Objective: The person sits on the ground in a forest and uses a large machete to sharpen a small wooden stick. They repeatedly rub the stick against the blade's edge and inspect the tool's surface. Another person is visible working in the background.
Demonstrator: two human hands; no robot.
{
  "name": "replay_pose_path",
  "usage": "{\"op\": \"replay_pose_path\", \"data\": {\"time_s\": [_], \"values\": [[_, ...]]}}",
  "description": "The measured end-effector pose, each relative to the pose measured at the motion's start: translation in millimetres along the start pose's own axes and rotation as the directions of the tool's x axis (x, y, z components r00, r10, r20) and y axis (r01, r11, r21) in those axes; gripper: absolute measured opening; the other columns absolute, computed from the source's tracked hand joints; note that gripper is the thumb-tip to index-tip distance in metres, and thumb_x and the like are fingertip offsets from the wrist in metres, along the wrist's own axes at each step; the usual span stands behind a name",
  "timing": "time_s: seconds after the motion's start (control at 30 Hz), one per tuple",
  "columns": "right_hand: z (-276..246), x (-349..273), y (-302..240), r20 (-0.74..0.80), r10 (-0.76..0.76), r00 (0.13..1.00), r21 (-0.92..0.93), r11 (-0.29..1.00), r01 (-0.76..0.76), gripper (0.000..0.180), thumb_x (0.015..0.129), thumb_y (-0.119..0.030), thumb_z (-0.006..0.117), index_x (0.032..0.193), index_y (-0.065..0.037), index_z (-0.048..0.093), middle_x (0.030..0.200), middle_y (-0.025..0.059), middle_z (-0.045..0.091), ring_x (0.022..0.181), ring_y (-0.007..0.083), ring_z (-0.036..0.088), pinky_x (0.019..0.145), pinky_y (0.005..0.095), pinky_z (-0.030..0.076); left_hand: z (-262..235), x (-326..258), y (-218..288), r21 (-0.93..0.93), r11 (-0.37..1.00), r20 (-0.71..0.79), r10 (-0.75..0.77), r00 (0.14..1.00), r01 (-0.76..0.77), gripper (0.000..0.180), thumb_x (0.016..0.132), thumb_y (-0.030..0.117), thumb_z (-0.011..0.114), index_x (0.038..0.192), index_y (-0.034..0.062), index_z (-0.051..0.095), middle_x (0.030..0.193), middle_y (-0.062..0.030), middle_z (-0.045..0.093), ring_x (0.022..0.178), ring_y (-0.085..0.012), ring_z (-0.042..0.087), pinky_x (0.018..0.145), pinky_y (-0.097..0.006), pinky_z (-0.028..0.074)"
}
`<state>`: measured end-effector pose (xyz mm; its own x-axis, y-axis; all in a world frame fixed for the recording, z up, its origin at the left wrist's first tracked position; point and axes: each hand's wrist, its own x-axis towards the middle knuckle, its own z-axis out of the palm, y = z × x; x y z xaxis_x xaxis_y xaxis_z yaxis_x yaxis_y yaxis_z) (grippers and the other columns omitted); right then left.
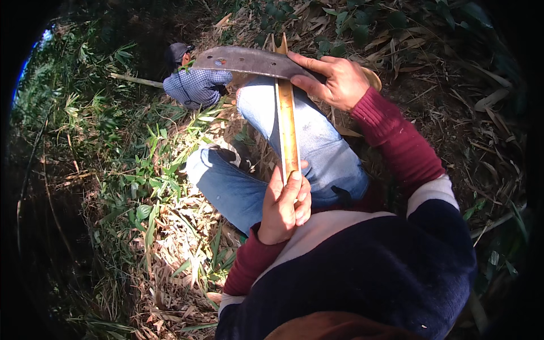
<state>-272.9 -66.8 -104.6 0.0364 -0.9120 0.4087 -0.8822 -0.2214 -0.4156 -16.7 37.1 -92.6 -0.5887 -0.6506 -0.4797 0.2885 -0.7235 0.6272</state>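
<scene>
My left hand (288, 199) is closed around the near end of a split bamboo strip (288, 133), yellow on its inner face, which points away from me over my raised knee. Its far end is forked into two tips. Across the strip near that end lies the broad, dark blade of a machete (249, 61), with a few holes along it and its tip toward the left. My right hand (340, 82) grips the machete, index finger and thumb reaching along the blade's base. Behind this hand a pale rounded handle end (372, 78) shows; the rest of the handle is hidden.
My legs in blue jeans (326, 141) are bent beneath the strip. Ahead to the left, another person in a checked shirt (192, 88) and dark cap sits low near a pale pole (136, 80). Dry leaves (181, 243) and green plants cover the ground around me.
</scene>
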Motion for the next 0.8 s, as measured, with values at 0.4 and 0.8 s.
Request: {"op": "replay_pose_path", "data": {"time_s": [0.4,0.8], "values": [[-21.3,-24.7,-13.7,0.031,0.003,1.0,-0.078,0.997,0.0,0.06,0.086,-0.059,0.071,0.135,-0.023,0.068,0.068,0.0091,0.056,0.061,0.0267,0.06,0.058,0.0402,0.049,-4.7,1.6,-5.2,-0.027,1.0,0.029,-0.003,1.0,0.003,0.031,0.11,0.023,0.043,0.136,0.0055,0.044,0.077,-0.0003,0.044,0.045,-0.0051,0.036,0.037,-0.021,0.032],[-20.9,-78.6,-45.4,0.127,-0.232,0.964,0.185,0.961,0.207,0.066,0.081,-0.059,0.075,0.136,-0.023,0.068,0.063,0.0044,0.047,0.055,0.0219,0.053,0.051,0.038,0.045,-0.6,2.8,-8.2,0.044,0.999,-0.033,0.01,0.999,-0.008,0.029,0.111,0.024,0.043,0.133,0.0057,0.043,0.079,-0.0006,0.044,0.046,-0.0048,0.036,0.039,-0.021,0.032]]}}
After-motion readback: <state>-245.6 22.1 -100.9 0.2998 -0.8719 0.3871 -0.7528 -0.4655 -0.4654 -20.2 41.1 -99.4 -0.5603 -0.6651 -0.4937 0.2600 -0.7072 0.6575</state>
